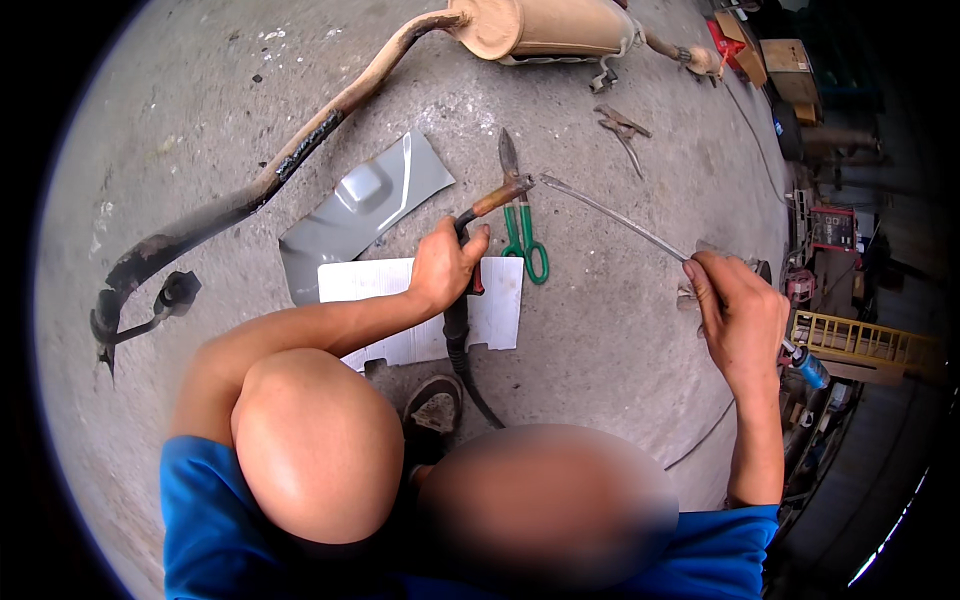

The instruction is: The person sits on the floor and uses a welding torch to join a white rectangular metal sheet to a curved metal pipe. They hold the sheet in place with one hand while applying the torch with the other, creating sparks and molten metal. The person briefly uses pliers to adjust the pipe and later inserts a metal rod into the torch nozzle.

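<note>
My left hand point(447, 265) is closed round the black handle of a welding torch point(497, 198), whose brown, stained nozzle points up and to the right. My right hand point(738, 310) grips a long screwdriver point(622, 222) by its metal shaft. Its blue handle sticks out below that hand, and its flat tip is close to the nozzle's end; whether they touch I cannot tell. Under the torch nozzle lie green-handled tin snips point(527, 240), blades pointing away from me. A white cardboard sheet point(495, 305) lies beneath my left hand, partly over a bent grey metal panel point(330, 238).
An exhaust pipe point(345, 100) with a tan muffler point(550, 28) stretches across the far left of the concrete floor. Locking pliers point(622, 125) lie beyond the screwdriver. The torch's black cable point(470, 375) runs toward me past my shoe point(434, 405). Boxes and a yellow rack point(860, 340) stand at the right.
</note>
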### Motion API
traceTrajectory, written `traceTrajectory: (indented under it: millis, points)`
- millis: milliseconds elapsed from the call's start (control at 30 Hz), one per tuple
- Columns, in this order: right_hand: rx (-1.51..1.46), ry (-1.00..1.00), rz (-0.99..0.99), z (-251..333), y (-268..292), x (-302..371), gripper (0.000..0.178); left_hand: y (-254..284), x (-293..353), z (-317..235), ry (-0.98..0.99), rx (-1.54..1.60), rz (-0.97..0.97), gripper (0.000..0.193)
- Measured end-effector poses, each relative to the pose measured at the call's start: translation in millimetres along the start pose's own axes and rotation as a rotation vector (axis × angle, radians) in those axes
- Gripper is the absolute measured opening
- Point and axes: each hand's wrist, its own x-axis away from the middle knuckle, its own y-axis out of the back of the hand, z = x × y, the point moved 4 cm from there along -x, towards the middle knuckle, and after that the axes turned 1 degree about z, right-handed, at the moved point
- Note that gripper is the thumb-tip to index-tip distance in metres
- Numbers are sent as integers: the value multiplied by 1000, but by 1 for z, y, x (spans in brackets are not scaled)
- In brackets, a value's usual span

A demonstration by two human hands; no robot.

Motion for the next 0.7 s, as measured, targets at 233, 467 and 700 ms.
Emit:
traceTrajectory:
  millis: [233,467,700]
  points:
    - [155,150,5,8,13,-15,13,-5,-2,4,-26,-20,25,42]
    - [354,465,3,14,22,-60,12,-9,-8,3,3,-62,34,34]
    - [572,605,176,78,-76,-53,7,-17,-17,0,-3,-288,-72,40]
